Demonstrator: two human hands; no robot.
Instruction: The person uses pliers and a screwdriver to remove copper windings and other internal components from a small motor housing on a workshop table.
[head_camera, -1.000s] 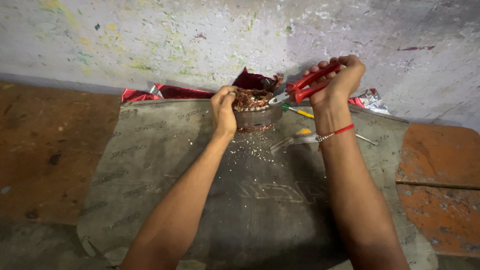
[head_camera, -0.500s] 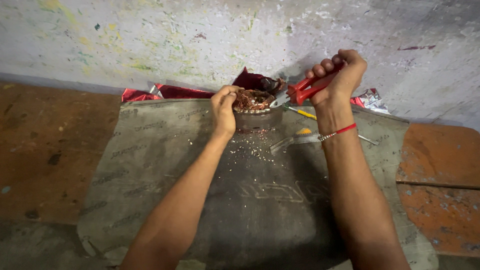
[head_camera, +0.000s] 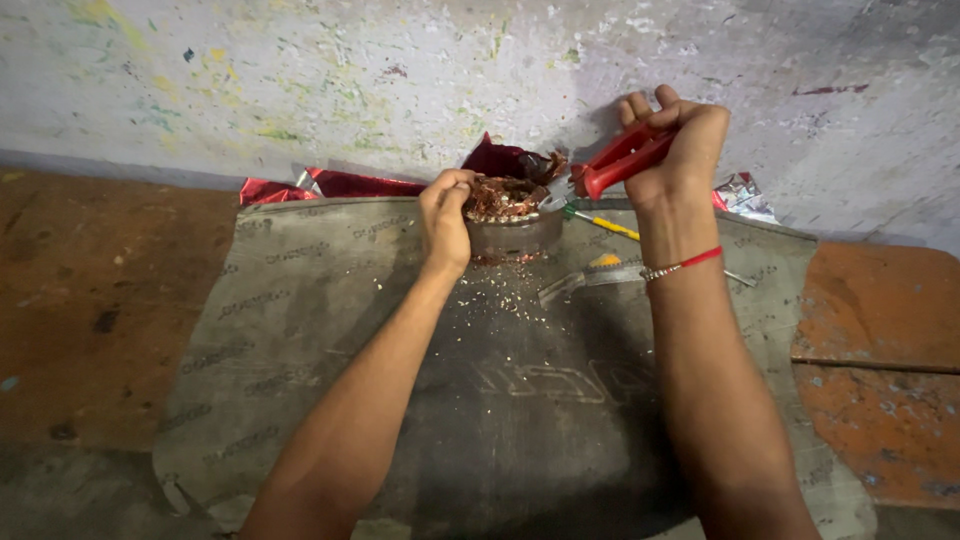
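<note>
Squeezing red pliers (head_camera: 622, 163) shut at the coil (head_camera: 505, 205), the right hand (head_camera: 672, 150) has closed its earlier spread handles, while the left hand (head_camera: 445, 215) grips the coil's near side.

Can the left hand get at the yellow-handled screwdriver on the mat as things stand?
Probably not directly. The left hand grips the copper-wound stator, which sits between it and the screwdriver; the right hand with the red pliers hangs just over it. It would have to let go and reach around.
</note>
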